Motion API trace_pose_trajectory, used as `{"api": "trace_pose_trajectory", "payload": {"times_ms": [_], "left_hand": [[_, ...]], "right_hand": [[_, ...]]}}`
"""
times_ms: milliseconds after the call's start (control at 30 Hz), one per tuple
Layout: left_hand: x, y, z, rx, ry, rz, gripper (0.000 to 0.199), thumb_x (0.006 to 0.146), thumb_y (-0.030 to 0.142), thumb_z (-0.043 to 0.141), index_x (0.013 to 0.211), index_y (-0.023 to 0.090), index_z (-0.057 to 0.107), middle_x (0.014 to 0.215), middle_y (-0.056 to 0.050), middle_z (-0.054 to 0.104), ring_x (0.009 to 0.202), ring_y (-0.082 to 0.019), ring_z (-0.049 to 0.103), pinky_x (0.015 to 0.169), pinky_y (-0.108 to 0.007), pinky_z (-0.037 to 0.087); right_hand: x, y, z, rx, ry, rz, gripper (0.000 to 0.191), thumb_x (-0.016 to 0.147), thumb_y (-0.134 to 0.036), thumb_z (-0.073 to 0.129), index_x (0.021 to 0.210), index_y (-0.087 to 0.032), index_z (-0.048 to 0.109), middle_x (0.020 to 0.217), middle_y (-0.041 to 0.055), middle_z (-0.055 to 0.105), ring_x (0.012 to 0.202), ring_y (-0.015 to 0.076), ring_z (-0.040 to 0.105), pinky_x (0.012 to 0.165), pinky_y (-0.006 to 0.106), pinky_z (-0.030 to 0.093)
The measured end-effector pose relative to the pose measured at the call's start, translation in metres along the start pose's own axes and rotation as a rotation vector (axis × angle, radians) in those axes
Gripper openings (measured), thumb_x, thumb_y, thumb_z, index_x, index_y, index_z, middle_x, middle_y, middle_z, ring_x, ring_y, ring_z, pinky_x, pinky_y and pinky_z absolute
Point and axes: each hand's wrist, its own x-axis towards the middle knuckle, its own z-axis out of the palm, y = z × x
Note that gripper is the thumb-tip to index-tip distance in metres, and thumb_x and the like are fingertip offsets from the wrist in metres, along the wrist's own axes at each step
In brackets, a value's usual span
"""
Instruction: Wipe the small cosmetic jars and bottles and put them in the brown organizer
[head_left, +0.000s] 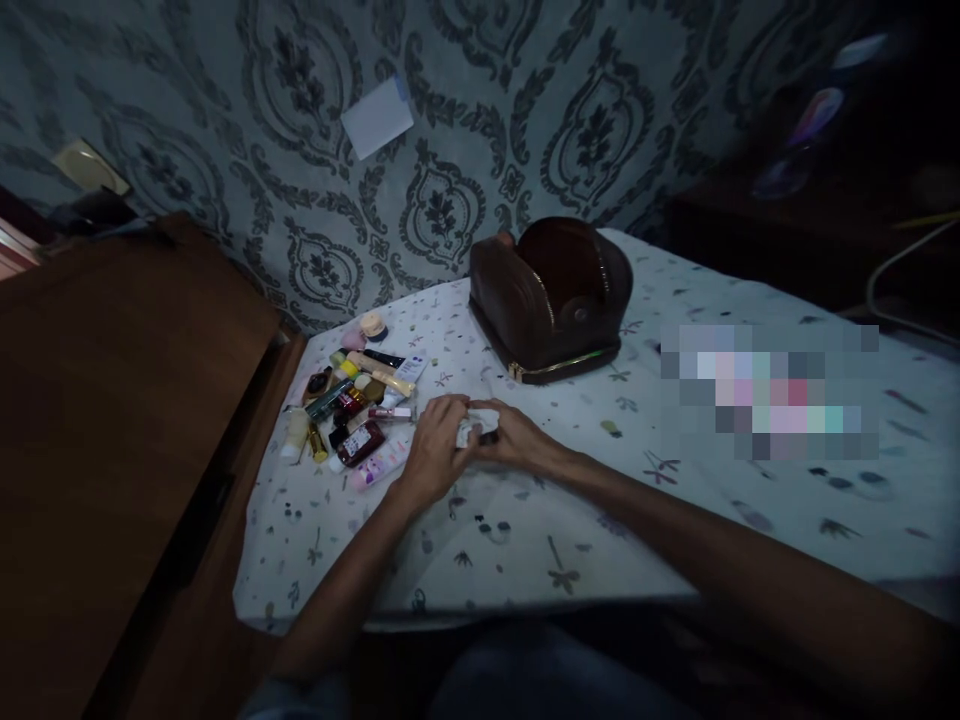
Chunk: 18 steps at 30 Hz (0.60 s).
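Observation:
My left hand (pixel 436 440) and my right hand (pixel 519 436) meet over the table, fingers closed around a small whitish item (pixel 474 428) with a dark part. Its kind is hard to tell, as the fingers cover much of it. Just left of my left hand lies a loose heap of cosmetics: a pink-and-white tube (pixel 381 466), a dark red bottle (pixel 361 443), a beige tube (pixel 381 372) and several other small bottles. Beyond my hands stands a brown toiletry bag (pixel 517 290), its zipped top gaping.
A patterned white cloth (pixel 510 560) covers the table. Wooden furniture (pixel 127 400) borders it at left, and a papered wall (pixel 442 200) rises behind. A blurred-out patch (pixel 772 395) hides something at right. A bottle (pixel 814 120) stands on dark furniture at upper right.

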Motion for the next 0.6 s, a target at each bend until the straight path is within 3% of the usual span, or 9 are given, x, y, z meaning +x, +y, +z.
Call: {"api": "trace_pose_trajectory", "payload": {"times_ms": [100,200,367,500,600], "left_hand": [[0.012,-0.003,0.01,-0.05,-0.022,-0.092,0.006,0.092,0.024,0.046,0.095,0.02,0.05,0.101,-0.008,0.059,0.1,-0.023,0.053,0.09,-0.037,0.043],[0.022,-0.009,0.013,-0.12,0.007,-0.187,0.006,0.09,0.024,0.046,0.094,0.02,0.049,0.094,-0.006,0.058,0.094,-0.022,0.054,0.086,-0.036,0.043],[0.031,-0.022,0.015,-0.287,0.039,-0.231,0.016,0.088,0.021,0.042,0.098,0.02,0.054,0.094,-0.002,0.06,0.084,-0.018,0.056,0.079,-0.029,0.042],[0.03,-0.025,0.016,-0.345,0.027,-0.344,0.013,0.086,0.025,0.044,0.086,0.02,0.056,0.064,0.005,0.051,0.057,-0.013,0.046,0.059,-0.024,0.035],[0.026,-0.027,0.016,-0.416,0.045,-0.405,0.012,0.086,0.027,0.045,0.083,0.02,0.055,0.053,0.007,0.041,0.048,-0.012,0.04,0.051,-0.023,0.03]], "right_hand": [[0.0,0.0,0.0,-0.061,-0.035,0.019,0.041,0.071,-0.04,0.071,0.104,-0.016,0.067,0.097,0.0062,0.068,0.086,0.0232,0.062,0.077,0.032,0.049],[0.001,-0.002,-0.002,-0.165,-0.046,0.03,0.04,0.065,-0.044,0.077,0.09,-0.014,0.066,0.087,0.0062,0.065,0.078,0.0219,0.059,0.07,0.03,0.047],[0.002,-0.006,-0.005,-0.203,-0.062,-0.001,0.048,0.063,-0.042,0.081,0.096,-0.015,0.061,0.093,0.0088,0.065,0.085,0.0238,0.058,0.074,0.032,0.046],[0.003,-0.007,-0.004,-0.194,-0.09,0.018,0.049,0.064,-0.038,0.081,0.102,-0.014,0.061,0.097,0.0101,0.065,0.09,0.0254,0.059,0.077,0.033,0.046],[0.002,-0.006,-0.004,-0.165,-0.083,0.009,0.052,0.064,-0.04,0.081,0.104,-0.014,0.061,0.1,0.0106,0.066,0.093,0.0268,0.059,0.08,0.035,0.046]]}}
